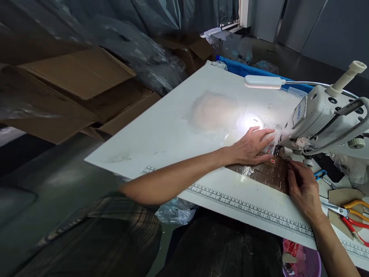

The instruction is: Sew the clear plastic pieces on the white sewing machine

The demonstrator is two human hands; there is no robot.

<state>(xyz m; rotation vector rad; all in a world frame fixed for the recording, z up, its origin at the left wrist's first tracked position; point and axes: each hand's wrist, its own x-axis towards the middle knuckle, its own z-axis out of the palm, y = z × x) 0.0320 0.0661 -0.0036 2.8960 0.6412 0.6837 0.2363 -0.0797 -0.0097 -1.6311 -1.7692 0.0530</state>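
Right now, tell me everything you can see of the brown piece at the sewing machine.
The brown piece is a flat, glossy, crinkled sheet, seemingly under clear film, with a small red-edged tag near its far end. It lies on the white table, that end by the needle of the sewing machine. The left hand presses flat on its far corner; the right hand rests fingers on its right edge.

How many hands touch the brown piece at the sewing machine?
2. The left hand lies flat on the brown piece beside the sewing machine; the right hand rests on its right end. None seems hidden.
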